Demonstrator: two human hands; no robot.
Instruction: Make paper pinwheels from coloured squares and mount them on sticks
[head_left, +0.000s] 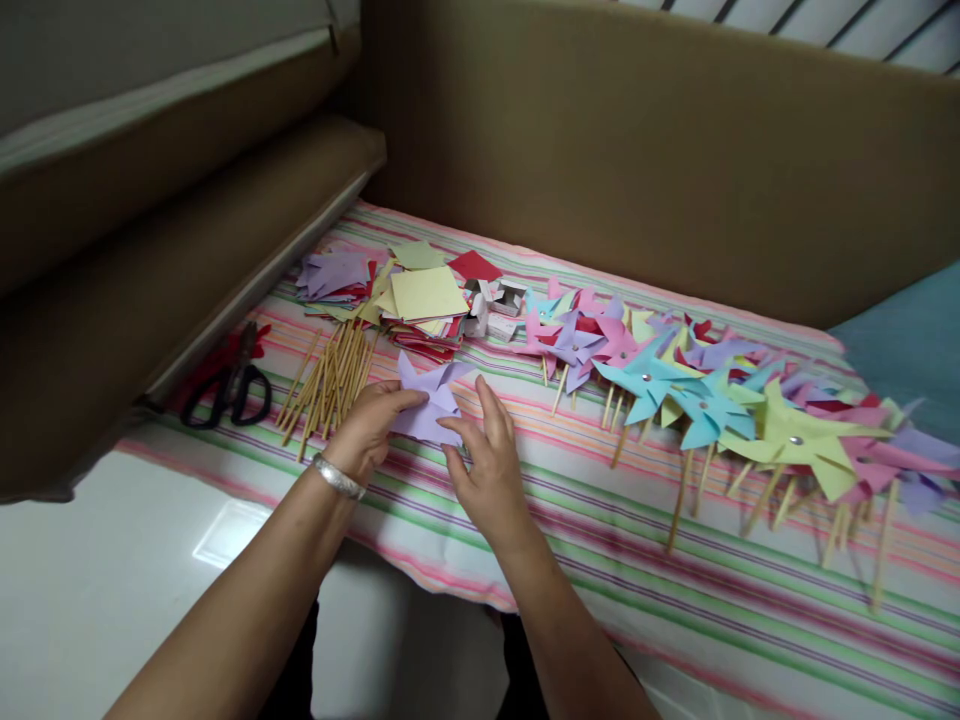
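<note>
My left hand (373, 423), with a silver bangle at the wrist, grips a purple paper pinwheel (427, 395) between thumb and fingers. Its cut points stand up over the striped cloth, and the left thumb presses near its middle. My right hand (487, 455) is at the pinwheel's right edge, with its fingers apart. The right index fingertip is close to or touching the paper, and the thumb is a little below it. Left of my left hand lies a bundle of thin wooden sticks (337, 375). Behind the pinwheel is a stack of coloured paper squares (429, 295).
Black-handled scissors (236, 390) lie at the left by some red paper. Cut purple paper (334, 272) and small white boxes (495, 310) sit farther back. Many finished pinwheels on sticks (701, 400) spread along the right. Brown padded panels (600, 150) rise behind and at the left.
</note>
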